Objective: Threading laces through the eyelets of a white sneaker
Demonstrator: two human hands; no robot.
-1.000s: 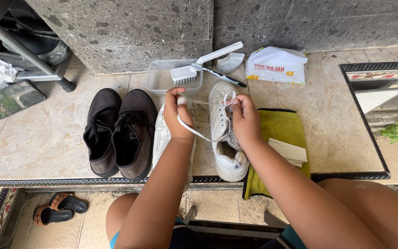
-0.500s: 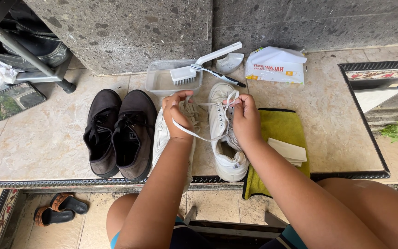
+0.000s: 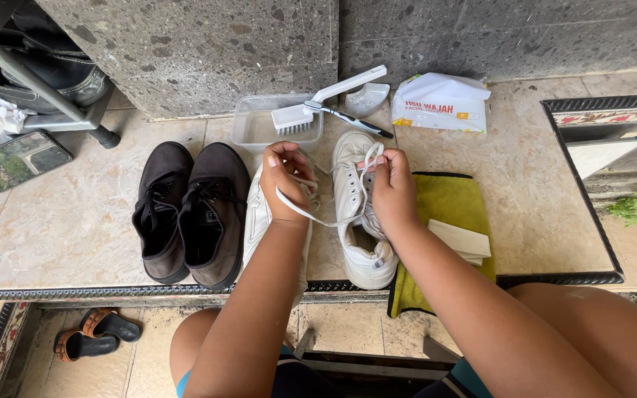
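Note:
A white sneaker point(image 3: 361, 247) lies on the tiled ledge with its toe away from me. My right hand point(image 3: 391, 188) pinches its white shoelace point(image 3: 311, 216) at the eyelets near the tongue. My left hand point(image 3: 284, 179) grips the other end of that lace, which runs taut between the two hands. A second white sneaker point(image 3: 257, 214) lies under my left forearm, mostly hidden.
A pair of dark brown shoes point(image 3: 189, 210) stands to the left. Behind are a clear plastic tub point(image 3: 259, 127) with a white scrub brush point(image 3: 311, 109), a toothbrush point(image 3: 352, 119), a wipes pack point(image 3: 440, 102). A yellow-green cloth point(image 3: 451, 210) with folded paper lies right. Sandals point(image 3: 94, 333) on the floor below.
My left hand has risen slightly and pulled the lace tighter across to the left; my right hand has stayed at the eyelets.

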